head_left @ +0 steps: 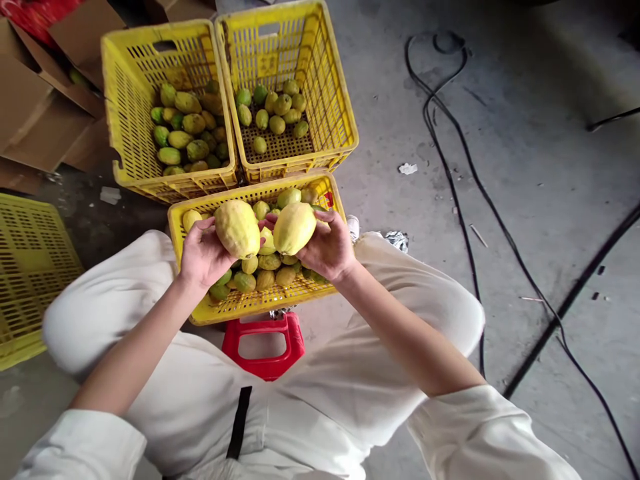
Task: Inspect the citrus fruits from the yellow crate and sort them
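My left hand [206, 252] holds a yellow papaya [238, 229] with a bumpy skin, fingers curled round its left side and underneath. In my right hand [327, 247] rests a second, smoother yellow papaya [295, 229], held from its right side. Both fruits are raised side by side, a small gap between them. Below them stands a low yellow crate [265, 303] between my knees, filled with green and yellow fruit [269, 261] of the same kind. My hands and the two papayas hide part of its contents.
Two taller yellow crates stand beyond: the left crate [125, 133] holds many fruits, the right crate [325, 113] several. Another yellow crate [35, 267] and cardboard boxes [45, 120] are at left. A red stool [263, 363] shows below me. Black cables [467, 160] cross the floor at right.
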`<control>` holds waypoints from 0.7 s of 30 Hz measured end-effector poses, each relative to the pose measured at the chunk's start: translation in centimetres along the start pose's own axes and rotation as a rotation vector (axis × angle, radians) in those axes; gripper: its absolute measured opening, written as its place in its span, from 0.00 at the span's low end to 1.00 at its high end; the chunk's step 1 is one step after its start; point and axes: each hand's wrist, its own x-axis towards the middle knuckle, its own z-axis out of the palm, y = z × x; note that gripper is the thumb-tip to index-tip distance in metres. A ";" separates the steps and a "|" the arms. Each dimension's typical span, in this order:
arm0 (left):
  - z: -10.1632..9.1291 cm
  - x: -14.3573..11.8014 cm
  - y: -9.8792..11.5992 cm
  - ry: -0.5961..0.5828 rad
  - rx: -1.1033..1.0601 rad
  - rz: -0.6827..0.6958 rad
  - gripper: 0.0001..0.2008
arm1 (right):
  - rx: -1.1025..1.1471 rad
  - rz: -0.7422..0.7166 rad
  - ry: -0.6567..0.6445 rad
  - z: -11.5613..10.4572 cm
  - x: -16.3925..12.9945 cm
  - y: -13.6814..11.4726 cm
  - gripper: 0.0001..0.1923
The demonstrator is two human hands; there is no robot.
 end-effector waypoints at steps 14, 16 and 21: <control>0.1 0.8 -1.8 -0.032 -0.003 -0.093 0.17 | 0.133 0.109 0.050 -1.5 0.6 0.9 0.21; 0.1 0.8 -1.5 -0.012 0.000 -0.099 0.22 | 0.116 0.085 0.036 -1.6 0.6 0.8 0.19; 0.4 0.5 -0.5 -0.050 -0.041 -0.049 0.20 | 0.058 -0.010 0.095 -0.8 0.2 0.2 0.15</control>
